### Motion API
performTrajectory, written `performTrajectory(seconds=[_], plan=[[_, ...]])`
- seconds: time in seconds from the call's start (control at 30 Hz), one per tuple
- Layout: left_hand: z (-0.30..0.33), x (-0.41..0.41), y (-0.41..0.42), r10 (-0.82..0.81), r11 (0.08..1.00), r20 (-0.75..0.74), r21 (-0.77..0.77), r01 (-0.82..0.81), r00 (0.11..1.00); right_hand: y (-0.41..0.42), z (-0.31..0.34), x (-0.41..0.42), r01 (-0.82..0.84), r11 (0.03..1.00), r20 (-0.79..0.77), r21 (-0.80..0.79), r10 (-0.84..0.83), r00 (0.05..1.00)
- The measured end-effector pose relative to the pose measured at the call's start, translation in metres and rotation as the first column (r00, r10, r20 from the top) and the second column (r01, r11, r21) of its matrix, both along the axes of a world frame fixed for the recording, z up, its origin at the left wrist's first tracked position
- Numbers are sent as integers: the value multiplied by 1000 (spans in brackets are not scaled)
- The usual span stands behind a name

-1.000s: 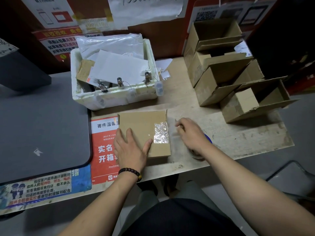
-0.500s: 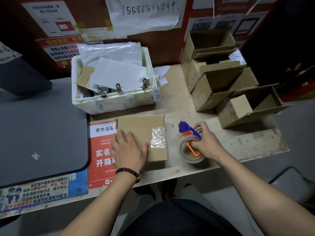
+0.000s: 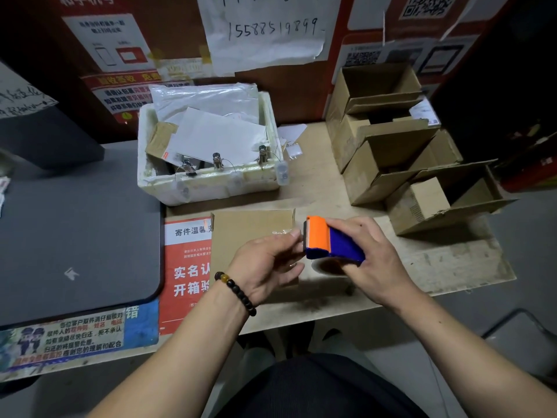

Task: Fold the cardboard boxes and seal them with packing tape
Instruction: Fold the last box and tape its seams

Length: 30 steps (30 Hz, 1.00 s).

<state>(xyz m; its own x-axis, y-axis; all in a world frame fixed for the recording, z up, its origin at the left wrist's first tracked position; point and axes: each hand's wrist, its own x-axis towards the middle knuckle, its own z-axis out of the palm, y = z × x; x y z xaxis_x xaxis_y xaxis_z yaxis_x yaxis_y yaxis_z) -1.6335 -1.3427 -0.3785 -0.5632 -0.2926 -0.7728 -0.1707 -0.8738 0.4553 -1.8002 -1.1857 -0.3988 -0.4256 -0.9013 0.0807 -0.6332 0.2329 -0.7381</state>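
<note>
Tape roll (image 3: 330,267) mostly hidden under right hand (image 3: 367,257).

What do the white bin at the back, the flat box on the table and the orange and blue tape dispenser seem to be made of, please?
The white bin looks like expanded foam: thick, crumbly, yellowed walls with a matt finish. The flat box is plain brown cardboard, matt, with a glossy strip of clear tape near its right edge. The tape dispenser, held in the right hand, is probably moulded plastic, smooth with even colour.

Your forearms are bare, a dark beaded bracelet (image 3: 235,293) with one amber bead circles your left wrist, lower centre
</note>
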Motion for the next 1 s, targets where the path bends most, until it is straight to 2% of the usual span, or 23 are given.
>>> performTrajectory(seconds=[0.07, 0.1, 0.17, 0.2, 0.27, 0.4, 0.43, 0.5, 0.57, 0.6, 0.63, 0.67, 0.73, 0.8, 0.83, 0.9, 1.0], plan=[[0, 1, 3, 28, 993, 10, -115, -26, 1000, -2, -2, 2, -33, 999, -68, -15, 32, 997], [-1, 0, 6, 31, 967, 60, -253, -15, 998, -3, -2, 2, -53, 999, -107, -13, 51, 993], [-6, 0, 8, 41, 823, 191, -563, 75, 981, -4, -4, -1, -108, 994, -221, 20, 110, 969], [-7, 2, 8, 48, 742, 237, -658, 124, 970, -4, -4, -2, -134, 990, -281, 45, 142, 949], [-6, 7, 1, 80, 660, 280, -734, 160, 957, 3, -7, -9, -163, 984, -372, 75, 179, 911], [2, 23, -28, 93, 599, 311, -777, 196, 946, 29, -21, -37, -68, 991, -560, 117, 122, 819], [2, 23, -30, 82, 560, 338, -794, 237, 938, 32, -21, -40, -55, 993, -602, 108, 109, 791], [3, 16, -26, 92, 403, 384, -858, 318, 919, 28, -20, -34, -91, 994, -659, 62, 110, 744], [6, 5, -8, 52, 105, 376, -923, 369, 925, 17, -21, -17, -122, 990, -705, 74, 139, 696], [8, -1, 3, 18, -43, 392, -919, 393, 920, 11, -25, -12, -82, 989, -696, 126, 147, 703], [9, -7, 9, 4, -144, 403, -905, 399, 915, 6, -34, -13, 4, 978, -652, 207, 135, 746], [13, -10, 10, 0, -170, 407, -900, 401, 913, 3, -45, -17, 103, 943, -572, 318, 104, 814], [24, -13, 5, 17, -75, 403, -912, 403, 915, 3, -68, -28, 168, 835, -246, 524, -40, 968], [29, -12, -5, 1, 74, 443, -894, 442, 897, 7, -91, -36, 133, 802, 68, 582, -210, 975], [29, -10, -10, -25, 133, 452, -883, 451, 892, 10, -100, -38, 127, 804, 124, 580, -242, 962], [30, -8, -15, -65, 230, 428, -872, 431, 901, 11, -113, -37, 130, 796, 128, 592, -252, 959], [27, -4, -14, -112, 284, 413, -858, 427, 904, -1, -110, -34, 134, 738, 42, 662, -216, 976]])
